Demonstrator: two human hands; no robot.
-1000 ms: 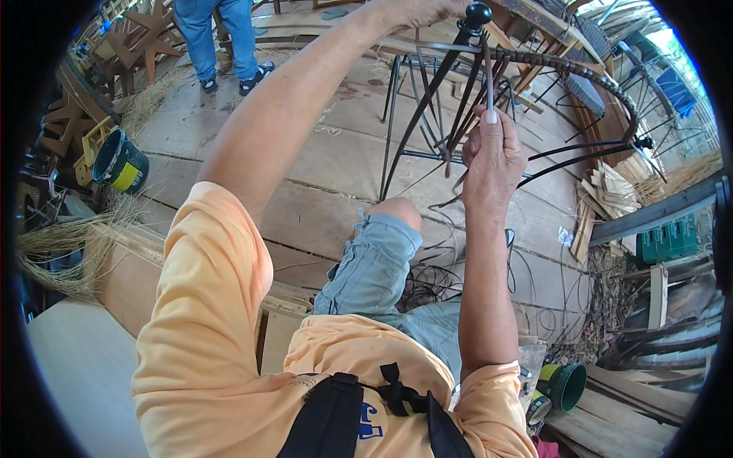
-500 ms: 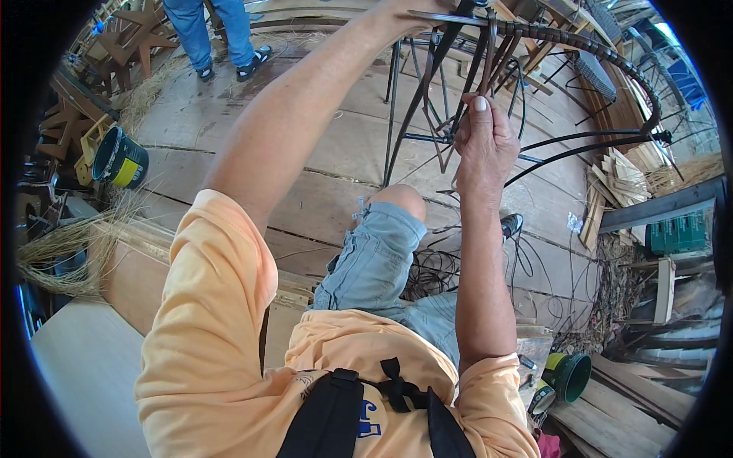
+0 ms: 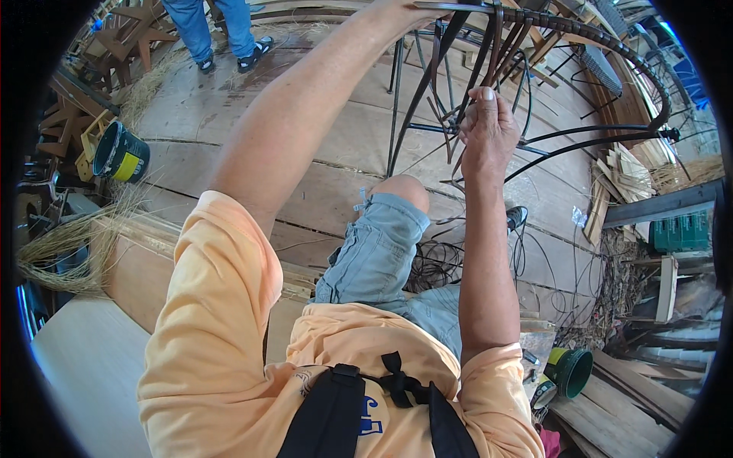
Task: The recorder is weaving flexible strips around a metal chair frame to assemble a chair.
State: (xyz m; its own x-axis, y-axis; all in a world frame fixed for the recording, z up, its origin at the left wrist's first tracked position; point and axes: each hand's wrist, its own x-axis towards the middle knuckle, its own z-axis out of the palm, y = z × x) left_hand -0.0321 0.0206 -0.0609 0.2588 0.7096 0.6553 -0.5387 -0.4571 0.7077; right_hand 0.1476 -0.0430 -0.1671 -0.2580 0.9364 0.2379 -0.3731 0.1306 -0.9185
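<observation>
A black metal frame [image 3: 427, 80] with thin legs stands in front of me, its curved rim [image 3: 603, 47] wound with dark brown strip. From the rim's near part, several flat brown strips [image 3: 497, 46] hang down. My right hand [image 3: 490, 133] is closed, thumb against the fingers, on the lower part of one brown strip just below the rim. At the top edge of the picture, my left hand [image 3: 408, 11] is by the rim's left end. Its fingers are cut off or hidden, so its grip does not show.
Black strands lie coiled [image 3: 437, 266] on the plank floor beside my knee. A dark bucket [image 3: 121, 153] stands at the left near wooden star shapes [image 3: 137, 34]. Another person's legs [image 3: 210, 30] are at the far left. A green bucket [image 3: 569, 372] and planks lie lower right.
My right hand has moved slightly up, still closed on the strip. The hanging strips have shifted and fan out more to the right. My left arm stays almost in place.
</observation>
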